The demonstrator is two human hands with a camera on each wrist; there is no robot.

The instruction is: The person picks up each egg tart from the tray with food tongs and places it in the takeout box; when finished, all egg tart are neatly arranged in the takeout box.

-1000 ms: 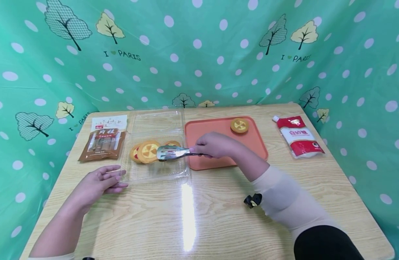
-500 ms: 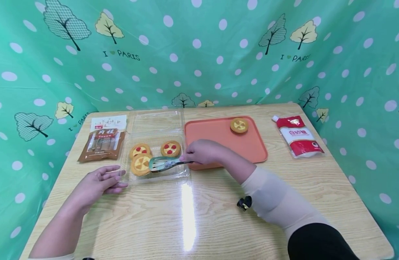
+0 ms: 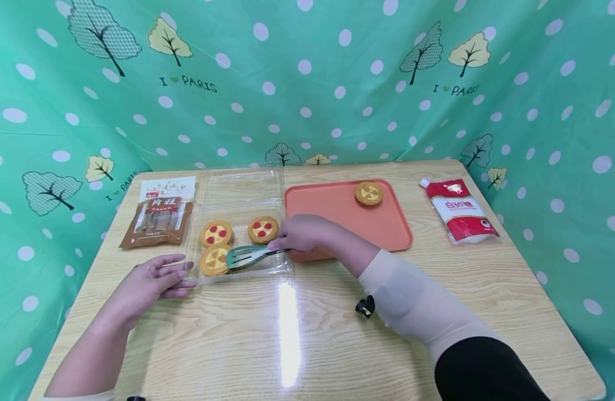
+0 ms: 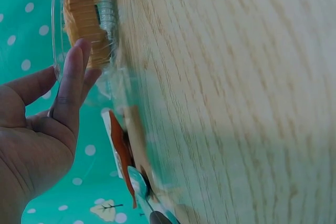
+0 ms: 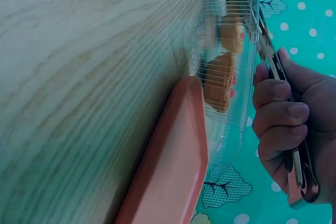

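Note:
In the head view my right hand (image 3: 302,234) grips metal tongs (image 3: 247,255). Their slotted end overlaps the right edge of a lattice-topped tart (image 3: 213,260) in the front left of a clear plastic container (image 3: 267,268). Behind that tart sits a tart with red pieces (image 3: 215,233); a second red-dotted tart (image 3: 263,229) is at the back right. The right wrist view shows my fingers (image 5: 283,116) curled round the tongs' handle. My left hand (image 3: 152,281) rests at the container's left edge, fingers extended; in the left wrist view the thumb and fingertips are right at its rim.
Right of the container lies a coral tray (image 3: 332,195) with another lattice-topped tart (image 3: 369,193) at its back right. A brown-and-white packet (image 3: 159,214) lies at the left, a red-and-white pouch (image 3: 460,211) at the right. The container's lid (image 3: 242,186) stands open toward the curtain.
My right hand has moved the tongs left and toward me, and the lattice-topped tart has shifted to the container's front left, uncovering the red-dotted tarts. My left hand has stayed put.

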